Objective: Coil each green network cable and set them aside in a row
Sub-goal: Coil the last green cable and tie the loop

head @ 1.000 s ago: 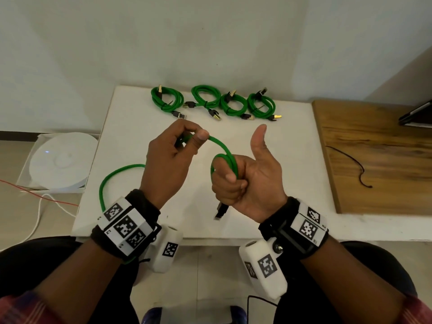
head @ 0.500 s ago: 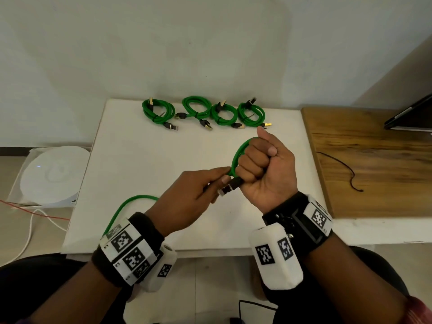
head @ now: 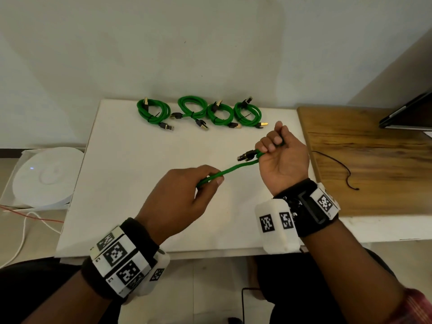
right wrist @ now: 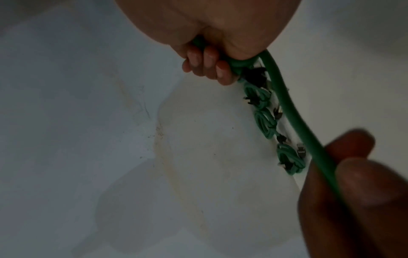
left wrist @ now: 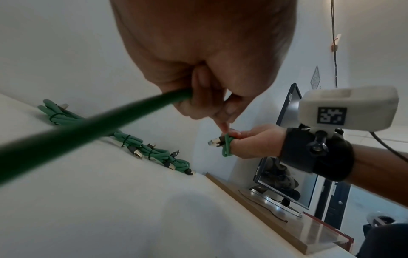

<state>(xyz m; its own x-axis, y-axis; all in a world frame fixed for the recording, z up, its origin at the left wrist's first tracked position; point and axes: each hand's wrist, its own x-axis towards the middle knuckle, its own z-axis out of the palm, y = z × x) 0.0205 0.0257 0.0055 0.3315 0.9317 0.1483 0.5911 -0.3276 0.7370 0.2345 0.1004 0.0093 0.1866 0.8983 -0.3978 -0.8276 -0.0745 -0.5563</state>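
A green network cable point(head: 236, 169) stretches in the air between both hands above the white table point(head: 131, 183). My right hand point(head: 278, 150) grips a small loop of it in a fist, and the black plug point(head: 245, 156) sticks out to the left. My left hand point(head: 187, 197) pinches the cable lower down; the rest runs under that hand, hidden in the head view, and shows as a thick green line point(left wrist: 88, 129) in the left wrist view. Several coiled green cables point(head: 198, 113) lie in a row at the table's far edge, also seen as coils point(right wrist: 264, 122) in the right wrist view.
A wooden board point(head: 374, 160) with a thin black tie point(head: 336, 164) lies to the right, and a dark screen point(head: 411, 115) stands at its back. On the floor to the left sits a round white device point(head: 44, 176) with white and red wires.
The hands have drawn apart: my right hand rose to the right with the loop and plug, while my left slid back along the cable, which is now stretched between them.
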